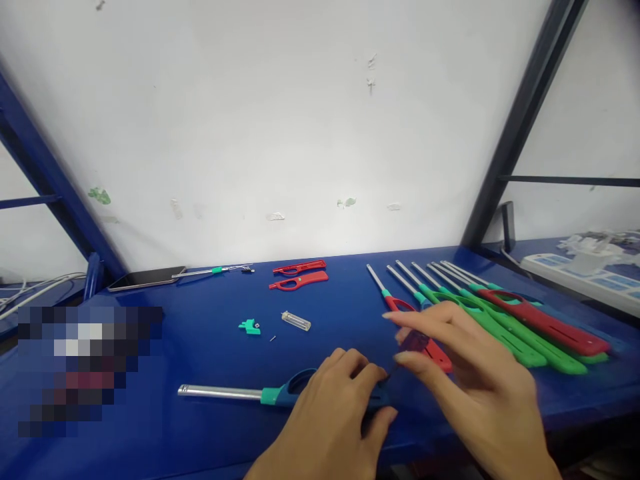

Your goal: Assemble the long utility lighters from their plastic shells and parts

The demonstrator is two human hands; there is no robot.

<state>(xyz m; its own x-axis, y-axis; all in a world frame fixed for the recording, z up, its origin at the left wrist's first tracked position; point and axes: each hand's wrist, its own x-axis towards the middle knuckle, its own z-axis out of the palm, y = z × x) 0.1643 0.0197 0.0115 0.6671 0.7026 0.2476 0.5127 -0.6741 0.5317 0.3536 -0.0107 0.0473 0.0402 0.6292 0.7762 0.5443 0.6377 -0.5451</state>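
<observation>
My left hand [340,413] is closed over the handle of a blue gas lighter [287,393] lying on the table. The lighter's long metal tube points left, joined by a green collar. My right hand [470,373] is raised just to the right, thumb and fingertips pinching a small dark translucent piece [414,341]; its exact kind cannot be made out. Behind that hand lies a red gas lighter [395,303], partly covered. Loose lighter parts lie beyond my left hand: a clear fuel tank [296,321], a green trigger piece [250,327] and a tiny pin [273,339].
Two red handle halves [300,280] lie near the wall. A metal tube with wires [200,273] rests partly on a phone [145,279]. Several gas lighters [505,327] are lined up at right, before a white power strip [575,277]. A pixelated patch covers the left.
</observation>
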